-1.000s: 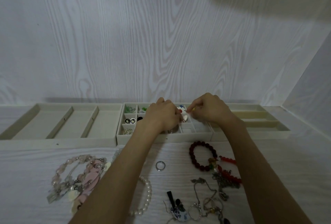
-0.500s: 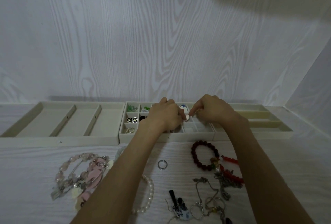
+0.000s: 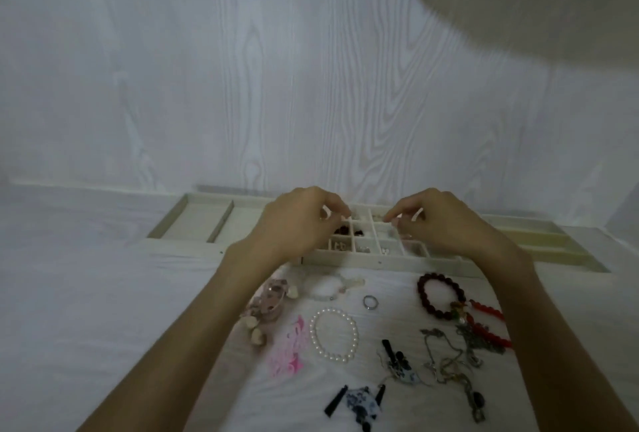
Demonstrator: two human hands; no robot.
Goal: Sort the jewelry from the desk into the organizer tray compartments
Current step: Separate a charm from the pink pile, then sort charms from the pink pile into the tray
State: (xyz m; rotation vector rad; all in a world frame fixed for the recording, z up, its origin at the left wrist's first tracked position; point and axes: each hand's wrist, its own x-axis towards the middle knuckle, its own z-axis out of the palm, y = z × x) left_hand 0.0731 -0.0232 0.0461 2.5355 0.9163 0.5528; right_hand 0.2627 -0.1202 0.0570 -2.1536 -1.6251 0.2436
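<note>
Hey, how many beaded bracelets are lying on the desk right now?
3, possibly more. The white pearl bracelet lies centre; the dark red bead bracelet lies right, with the bright red bead strand beside it. The left forearm may hide others.

Bare desk lay open across the frame's left. Lower centre and right were crowded: pearl bracelet, ring, dark bead bracelet, tangled chains. Both hands hovered over the small-compartment tray, blocking access from the front.
</note>
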